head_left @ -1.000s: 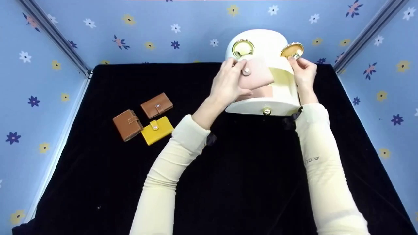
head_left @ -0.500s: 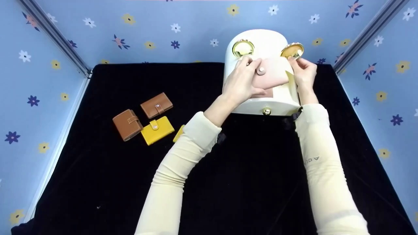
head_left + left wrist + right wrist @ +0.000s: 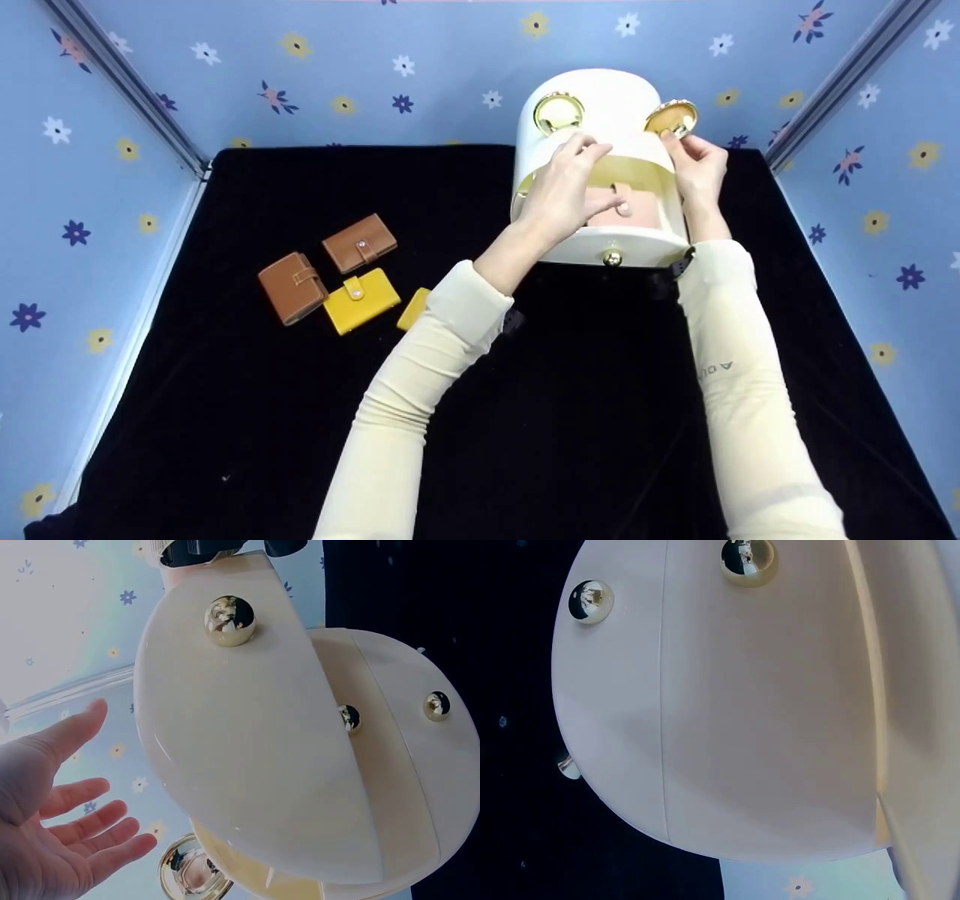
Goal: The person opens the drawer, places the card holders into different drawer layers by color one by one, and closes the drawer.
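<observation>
A white rounded storage box (image 3: 611, 86) stands at the back right, its upper drawer (image 3: 652, 251) pulled out. In that drawer lies a pink snap-strap card holder (image 3: 641, 208), partly hidden by my left hand (image 3: 559, 187). This hand is over the drawer's left side, fingers apart and holding nothing; in the left wrist view the left hand (image 3: 67, 817) is beside the drawer front (image 3: 240, 735). My right hand (image 3: 697, 169) pinches the lower edge of the gold ear-like disc (image 3: 670, 118) on the box's right. The right wrist view shows the box's front (image 3: 772, 712), not the fingers.
On the black cloth (image 3: 562, 420) at left lie two brown card holders (image 3: 292, 287) and a yellow card holder (image 3: 362, 300). Another yellow piece (image 3: 414, 309) shows beside the left sleeve. A second gold disc (image 3: 559, 112) is on the box's left. Blue flowered panels (image 3: 450, 67) surround the cloth.
My left hand carried a pink card holder rightward over the drawer and let it go; it now lies inside. A yellow piece came out from behind the left sleeve. The right hand stayed put.
</observation>
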The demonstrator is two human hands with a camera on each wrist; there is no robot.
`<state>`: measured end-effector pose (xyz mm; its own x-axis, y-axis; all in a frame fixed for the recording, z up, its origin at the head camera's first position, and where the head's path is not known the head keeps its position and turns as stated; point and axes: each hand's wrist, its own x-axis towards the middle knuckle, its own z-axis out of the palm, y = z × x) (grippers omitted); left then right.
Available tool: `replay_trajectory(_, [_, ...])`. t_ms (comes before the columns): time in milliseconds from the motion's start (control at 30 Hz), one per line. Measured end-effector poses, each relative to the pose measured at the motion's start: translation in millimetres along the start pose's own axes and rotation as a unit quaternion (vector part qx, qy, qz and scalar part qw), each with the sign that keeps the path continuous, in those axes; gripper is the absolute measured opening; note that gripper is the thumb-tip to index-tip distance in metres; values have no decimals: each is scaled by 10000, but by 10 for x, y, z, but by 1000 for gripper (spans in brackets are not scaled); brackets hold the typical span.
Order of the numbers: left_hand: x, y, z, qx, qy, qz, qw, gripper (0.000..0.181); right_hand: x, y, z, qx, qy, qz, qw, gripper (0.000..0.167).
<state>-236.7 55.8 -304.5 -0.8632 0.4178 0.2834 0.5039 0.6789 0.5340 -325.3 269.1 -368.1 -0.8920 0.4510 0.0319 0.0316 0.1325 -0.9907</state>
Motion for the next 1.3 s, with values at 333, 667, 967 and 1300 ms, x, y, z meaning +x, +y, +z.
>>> replay_trajectory(333, [-134, 32, 37, -307, 449, 411, 9977, 46, -4, 7, 1, 19, 12, -166, 9999, 30])
replay_trajectory(667, [-319, 83, 171, -1134, 1101, 729, 9847, 37, -4, 23, 2, 103, 76, -295, 9995, 26])
replay_trajectory(967, [-475, 89, 310, -1787, 1505, 1011, 9671, 25, -5, 27, 4, 91, 72, -332, 9994, 28])
replay_trajectory(1300, [-617, 46, 582, -2588, 1635, 770, 9489, 19, -16, 10, 8, 139, 29, -220, 9997, 31])
